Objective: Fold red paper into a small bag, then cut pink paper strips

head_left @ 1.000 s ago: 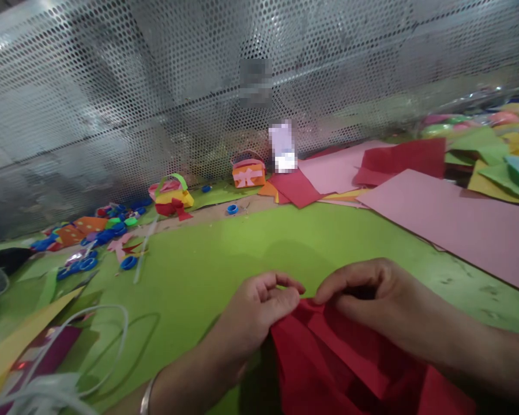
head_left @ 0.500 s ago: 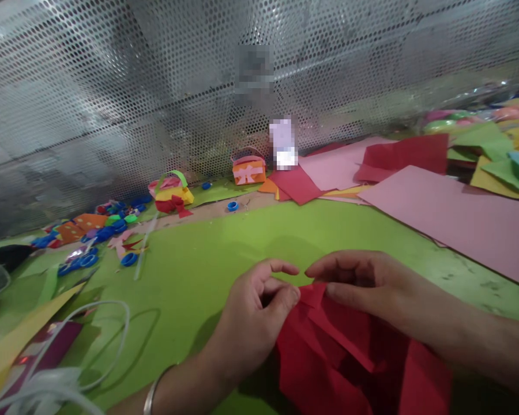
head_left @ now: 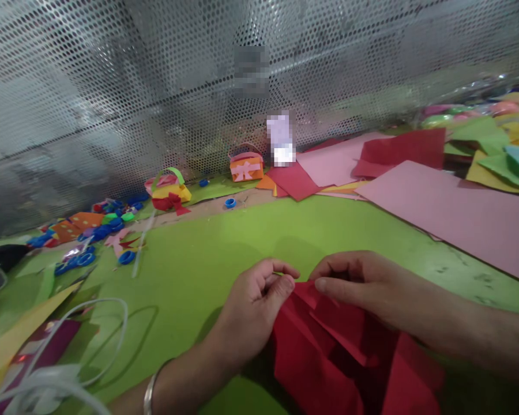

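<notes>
A folded piece of red paper (head_left: 315,346), with several creased flaps, is held up over the green tabletop at the lower middle. My left hand (head_left: 259,305) pinches its upper left edge between thumb and fingers. On the upper right edge, my right hand (head_left: 363,282) pinches the same paper with thumb and index finger. Both sets of fingertips are close together at the top of the fold. The lower part of the paper runs out of view at the bottom, and part of its right side lies behind my right wrist.
Pink sheets (head_left: 454,213) and red paper (head_left: 402,153) lie at the right. Toward the mesh panel (head_left: 190,75) stand a small orange paper basket (head_left: 246,168) and a yellow one (head_left: 170,193). Blue-handled scissors (head_left: 75,262) lie left, above a white cable (head_left: 123,323). A blue ring (head_left: 230,203) sits mid-table.
My right hand's thumb and fingertips have shifted slightly left along the top edge, and the red paper's flaps have tilted a little. The camera view has shifted slightly.
</notes>
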